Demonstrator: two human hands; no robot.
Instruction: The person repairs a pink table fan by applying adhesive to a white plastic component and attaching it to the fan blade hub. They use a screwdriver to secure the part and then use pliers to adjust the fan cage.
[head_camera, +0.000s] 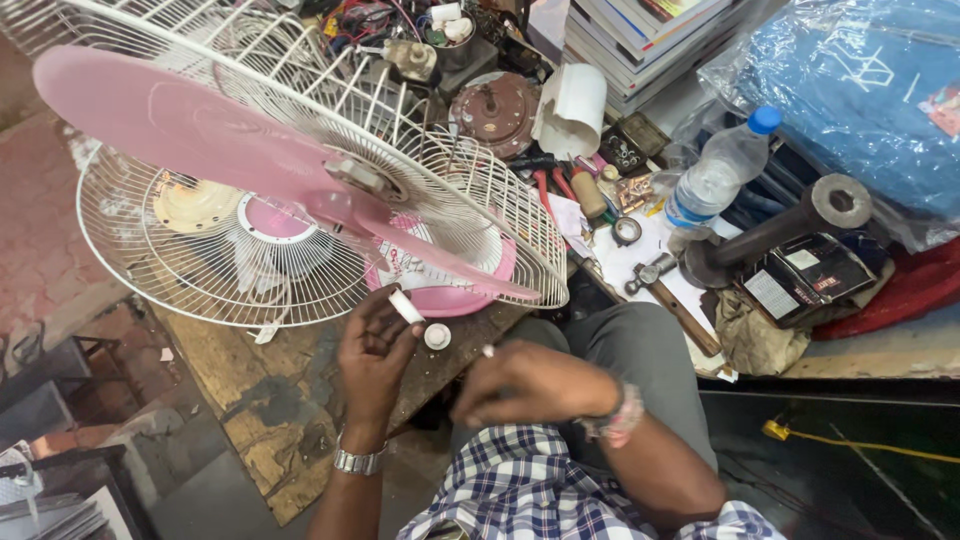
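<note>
Fingers of the left hand (375, 350) pinch a short white tube (406, 306), a small white cap (437, 336) just beside them. Right hand (530, 383) curls loosely around a tiny white piece (488, 351). Both hover below the pink fan (300, 190) on the worn wooden bench (270, 400).

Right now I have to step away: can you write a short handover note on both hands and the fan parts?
Left hand: pinches a small white cylindrical plastic piece between its fingertips, raised over the bench.
Right hand: loosely closed, a small pale tip showing at its fingers; what it holds cannot be told.
Small round white plastic cap: lies loose on the worn wooden bench, just right of the left hand.
Pink-bladed fan with white wire guard: lies on the bench, front guard off, blade still mounted.
Done: front guard removed. Left: both small white parts remain unfitted.
</note>
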